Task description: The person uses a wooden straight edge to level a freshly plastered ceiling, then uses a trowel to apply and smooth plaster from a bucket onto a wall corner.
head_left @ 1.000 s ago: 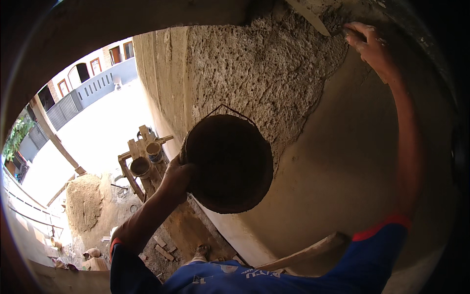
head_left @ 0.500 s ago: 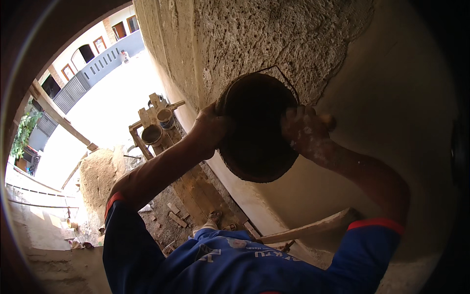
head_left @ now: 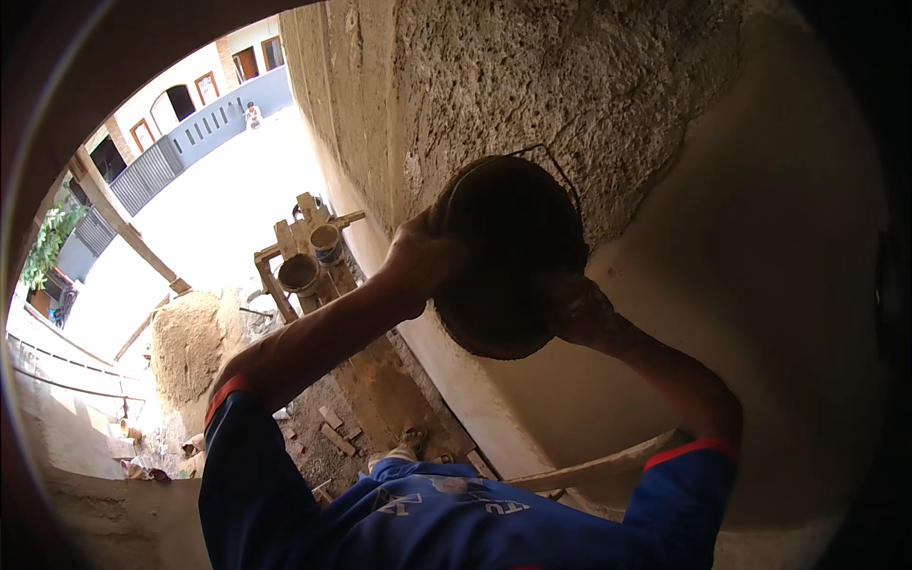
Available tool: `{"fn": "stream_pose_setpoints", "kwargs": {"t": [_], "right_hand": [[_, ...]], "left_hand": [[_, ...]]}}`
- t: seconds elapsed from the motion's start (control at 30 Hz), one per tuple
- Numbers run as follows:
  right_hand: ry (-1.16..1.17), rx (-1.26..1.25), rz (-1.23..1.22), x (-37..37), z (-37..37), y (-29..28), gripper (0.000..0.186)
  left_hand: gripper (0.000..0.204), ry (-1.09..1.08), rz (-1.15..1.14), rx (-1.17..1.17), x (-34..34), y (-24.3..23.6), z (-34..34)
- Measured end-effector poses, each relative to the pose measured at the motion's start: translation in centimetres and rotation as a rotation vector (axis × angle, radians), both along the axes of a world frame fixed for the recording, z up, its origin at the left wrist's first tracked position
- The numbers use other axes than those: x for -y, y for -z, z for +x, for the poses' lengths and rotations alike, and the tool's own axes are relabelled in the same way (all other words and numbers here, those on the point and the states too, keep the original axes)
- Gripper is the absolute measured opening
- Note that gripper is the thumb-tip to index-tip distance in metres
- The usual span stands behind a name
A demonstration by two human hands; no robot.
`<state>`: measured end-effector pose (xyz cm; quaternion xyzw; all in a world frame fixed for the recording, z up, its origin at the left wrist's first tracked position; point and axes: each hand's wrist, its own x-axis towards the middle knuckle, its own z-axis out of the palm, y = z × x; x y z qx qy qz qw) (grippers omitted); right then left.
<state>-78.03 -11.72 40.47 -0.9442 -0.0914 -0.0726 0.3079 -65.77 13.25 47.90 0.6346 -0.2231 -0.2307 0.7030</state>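
A dark round bucket with a thin wire handle is held up before the wall, its shadowed mouth facing me. My left hand is closed on its left rim, the fingers partly lost in shadow. Over the lower right of the mouth, my right hand is curled, its fingers dark and blurred. The wooden handle end that stuck out of this hand earlier is hidden now. Behind the bucket, rough wet-looking mortar covers the wall's upper part, beside a smooth stretch on the right. The bucket's contents are too dark to make out.
Two more buckets stand on a wooden plank platform below left. A sand heap lies farther left, and broken bricks on the ground. A slanting timber runs near my right side. A person is far off outside.
My right hand has moved from the bucket's right rim down and inward over its mouth, with the elbow drawn in. My left hand keeps its hold. The view has shifted slightly.
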Motion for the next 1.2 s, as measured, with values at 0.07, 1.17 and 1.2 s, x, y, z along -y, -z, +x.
{"fn": "stream_pose_setpoints", "kwargs": {"t": [0.07, 1.17, 1.2], "right_hand": [[0.013, 0.075, -0.312, -1.0, 0.8, -4.0, 0.028], [0.061, 0.047, -0.486, -1.6, 0.2, -13.2, 0.026], [0.001, 0.129, -0.761, -2.9, 2.0, -10.3, 0.023]], "left_hand": [[0.040, -0.053, 0.016, -0.108, -0.8, 0.0, 0.7], [0.040, -0.013, -0.015, -0.124, -2.2, 2.7, 2.4], [0.040, -0.045, 0.031, -0.085, -3.1, 2.2, 2.5]]}}
